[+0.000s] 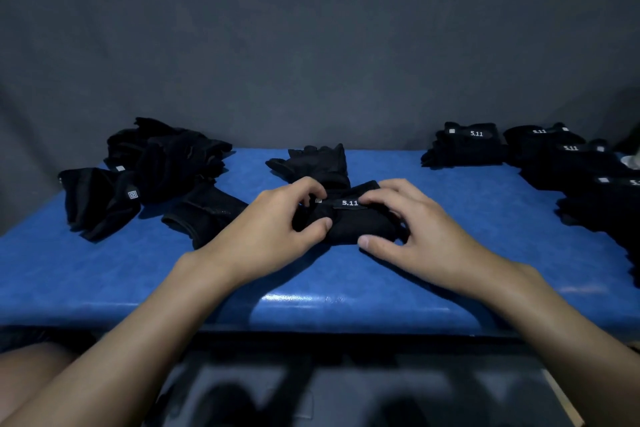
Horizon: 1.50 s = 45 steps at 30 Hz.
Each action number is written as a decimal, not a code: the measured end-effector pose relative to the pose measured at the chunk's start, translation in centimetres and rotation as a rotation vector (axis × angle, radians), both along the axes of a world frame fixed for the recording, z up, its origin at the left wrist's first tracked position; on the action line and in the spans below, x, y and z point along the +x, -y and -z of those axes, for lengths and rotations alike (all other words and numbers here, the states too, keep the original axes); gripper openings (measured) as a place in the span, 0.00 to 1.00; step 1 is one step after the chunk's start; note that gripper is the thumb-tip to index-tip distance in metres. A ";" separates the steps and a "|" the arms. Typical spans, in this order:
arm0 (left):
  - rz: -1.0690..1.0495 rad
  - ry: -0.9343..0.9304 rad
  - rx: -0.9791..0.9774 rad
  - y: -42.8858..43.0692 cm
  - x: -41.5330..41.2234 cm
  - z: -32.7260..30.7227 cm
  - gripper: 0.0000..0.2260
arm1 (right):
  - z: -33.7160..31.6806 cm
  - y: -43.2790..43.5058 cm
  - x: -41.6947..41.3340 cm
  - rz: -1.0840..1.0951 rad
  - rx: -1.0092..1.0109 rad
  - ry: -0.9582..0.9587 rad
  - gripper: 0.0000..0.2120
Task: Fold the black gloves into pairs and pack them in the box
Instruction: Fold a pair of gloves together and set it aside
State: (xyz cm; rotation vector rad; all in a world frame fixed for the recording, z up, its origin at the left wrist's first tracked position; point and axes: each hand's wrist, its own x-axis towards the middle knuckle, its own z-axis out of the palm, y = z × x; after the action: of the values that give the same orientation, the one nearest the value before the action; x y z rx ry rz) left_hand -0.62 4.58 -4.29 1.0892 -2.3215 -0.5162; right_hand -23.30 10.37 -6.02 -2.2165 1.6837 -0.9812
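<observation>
A black glove pair (pixel 346 218) with a white "5.11" label lies in the middle of the blue table (pixel 450 218), its fingers pointing away from me. My left hand (pixel 277 225) pinches the cuff end from the left, thumb against its side. From the right, my right hand (pixel 408 222) grips the same cuff end, fingers curled over the label strap and thumb at the near edge. A heap of loose black gloves (pixel 156 170) sits at the left. Folded pairs (pixel 467 146) lie at the right. No box shows in the view.
More folded pairs (pixel 581 170) are stacked along the right edge of the table. A dark grey cloth backdrop (pixel 311 45) rises behind the table. The table's front edge runs just below my wrists, and my knee (pixel 27 371) shows at the bottom left.
</observation>
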 end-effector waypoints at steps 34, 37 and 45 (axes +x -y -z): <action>0.082 -0.134 -0.046 4.4 -21.6 1.4 0.14 | -3.9 0.9 -16.8 0.571 0.117 -0.633 0.24; 0.062 -0.147 -0.007 4.8 -21.6 1.4 0.14 | -3.8 1.0 -17.1 0.591 0.092 -0.659 0.23; 0.040 -0.119 -0.062 5.3 -22.6 1.4 0.16 | -4.6 1.5 -17.5 0.685 0.036 -0.653 0.21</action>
State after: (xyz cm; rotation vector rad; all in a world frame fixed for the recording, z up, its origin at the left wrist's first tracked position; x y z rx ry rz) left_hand -23.23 -0.76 -5.73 0.9582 -2.2444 -0.5062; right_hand -40.78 8.85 -1.41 -2.0834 2.8279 -0.2901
